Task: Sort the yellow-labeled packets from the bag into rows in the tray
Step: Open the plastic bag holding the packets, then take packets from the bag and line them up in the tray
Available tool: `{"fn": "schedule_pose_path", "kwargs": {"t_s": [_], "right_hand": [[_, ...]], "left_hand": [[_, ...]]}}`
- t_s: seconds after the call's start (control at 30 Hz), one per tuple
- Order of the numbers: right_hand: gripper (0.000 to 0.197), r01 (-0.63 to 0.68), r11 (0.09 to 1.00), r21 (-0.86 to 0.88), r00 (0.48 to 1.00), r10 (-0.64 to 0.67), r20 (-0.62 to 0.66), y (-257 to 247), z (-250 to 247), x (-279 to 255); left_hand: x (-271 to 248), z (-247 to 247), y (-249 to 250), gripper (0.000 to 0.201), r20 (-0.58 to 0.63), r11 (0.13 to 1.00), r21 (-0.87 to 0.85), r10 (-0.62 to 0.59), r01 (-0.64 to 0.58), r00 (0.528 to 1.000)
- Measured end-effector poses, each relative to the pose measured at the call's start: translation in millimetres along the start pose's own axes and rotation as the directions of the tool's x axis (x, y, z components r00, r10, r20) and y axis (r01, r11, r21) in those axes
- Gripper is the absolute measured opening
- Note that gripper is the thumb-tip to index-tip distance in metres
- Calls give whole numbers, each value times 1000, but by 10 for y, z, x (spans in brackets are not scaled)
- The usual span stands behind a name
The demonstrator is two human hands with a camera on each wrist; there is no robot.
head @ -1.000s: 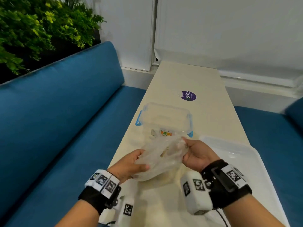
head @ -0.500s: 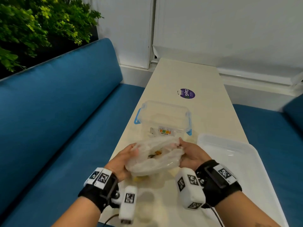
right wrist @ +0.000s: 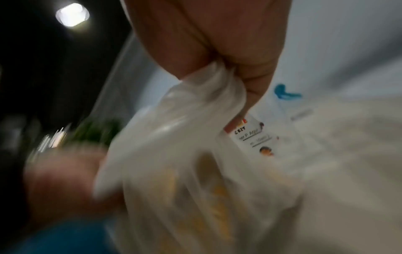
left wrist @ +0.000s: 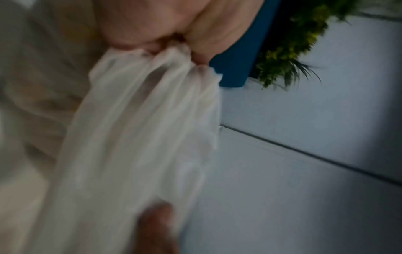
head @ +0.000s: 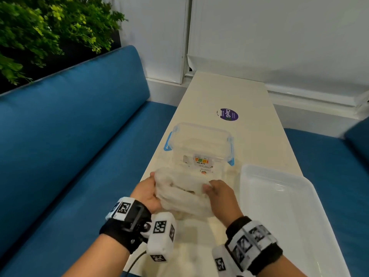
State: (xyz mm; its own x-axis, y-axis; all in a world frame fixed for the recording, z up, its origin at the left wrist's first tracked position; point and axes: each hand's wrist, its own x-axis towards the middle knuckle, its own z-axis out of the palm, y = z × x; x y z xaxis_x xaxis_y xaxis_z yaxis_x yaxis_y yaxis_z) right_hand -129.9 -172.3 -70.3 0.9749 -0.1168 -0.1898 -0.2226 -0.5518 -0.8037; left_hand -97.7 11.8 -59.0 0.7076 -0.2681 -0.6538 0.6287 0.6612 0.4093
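A thin, translucent white plastic bag [head: 180, 191] sits on the cream table between my two hands. My left hand [head: 148, 191] grips its left edge, the plastic bunched between thumb and fingers [left wrist: 189, 51]. My right hand [head: 216, 191] pinches the bag [right wrist: 195, 137] at its right edge. Blurred yellow packets [right wrist: 219, 197] show through the plastic in the right wrist view. The white tray [head: 287, 220] lies to the right of my right hand, with nothing in it.
A clear lidded box with blue clips [head: 199, 145] and a printed label stands just behind the bag. A purple round sticker [head: 227, 114] lies farther back on the table [head: 229, 92]. Blue sofa cushions [head: 69, 146] flank the table on both sides.
Both hands have lowered the bag toward the table and drawn closer together on its top edges. The camera view has tilted slightly.
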Motion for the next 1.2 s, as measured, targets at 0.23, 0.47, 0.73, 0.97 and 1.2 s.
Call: {"fn": "schedule_pose_path", "kwargs": {"t_s": [0.23, 0.47, 0.73, 0.97, 1.2], "right_hand": [[39, -574, 58, 817, 788, 308, 533, -174, -228, 264], [42, -283, 770, 572, 954, 163, 251, -67, -167, 53], [18, -205, 765, 610, 974, 221, 50, 50, -8, 69], [28, -607, 248, 755, 744, 512, 429, 237, 80, 385], [38, -86, 974, 211, 922, 158, -352, 146, 108, 177]], "left_hand": [[176, -378, -163, 91, 196, 729, 633, 175, -261, 965], [185, -226, 58, 26, -89, 659, 725, 375, -198, 923], [150, -76, 102, 29, -105, 995, 99, 4, 6, 995], [211, -425, -11, 78, 147, 927, 367, 26, -79, 989], [142, -426, -63, 29, 385, -252, 923, 581, -291, 717]]}}
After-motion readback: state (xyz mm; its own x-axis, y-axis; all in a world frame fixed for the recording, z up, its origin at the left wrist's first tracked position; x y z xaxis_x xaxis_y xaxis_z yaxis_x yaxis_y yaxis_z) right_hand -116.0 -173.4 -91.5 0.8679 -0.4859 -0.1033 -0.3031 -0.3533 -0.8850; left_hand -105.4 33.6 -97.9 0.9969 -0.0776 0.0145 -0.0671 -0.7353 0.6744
